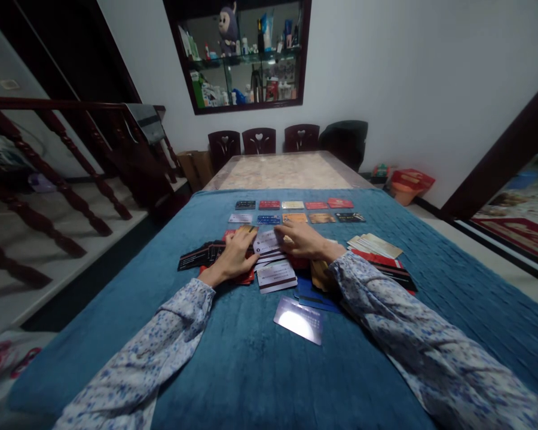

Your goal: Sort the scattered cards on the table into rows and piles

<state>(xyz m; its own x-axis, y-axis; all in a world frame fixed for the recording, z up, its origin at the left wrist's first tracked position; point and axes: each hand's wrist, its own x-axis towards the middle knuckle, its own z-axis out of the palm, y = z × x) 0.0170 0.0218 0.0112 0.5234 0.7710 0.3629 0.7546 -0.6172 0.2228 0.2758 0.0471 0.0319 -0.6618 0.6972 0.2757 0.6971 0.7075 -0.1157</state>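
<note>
Between my two hands lies a fanned pile of white cards point(275, 275) with dark stripes and small print. My left hand point(234, 255) rests over red and gold cards to the left of it, fingers stretched forward and apart from the thumb, whose tip touches the white cards' left edge. My right hand point(305, 240) bends its fingers onto the upper right edge of the white cards, gripping there. Black striped cards point(201, 255) spread beside my left wrist. Blue cards point(316, 297) and gold cards point(321, 276) lie partly beneath my right forearm. Nearest me is a shiny silvery-purple card point(298, 320).
Two rows of single cards, among them a dark blue card point(268, 220) and a red card point(269, 205), lie beyond my hands. Cream cards point(376, 245) and red-black cards point(388, 270) are fanned at right. A blue cloth point(233, 370) covers this table end; chairs point(259, 141) stand behind.
</note>
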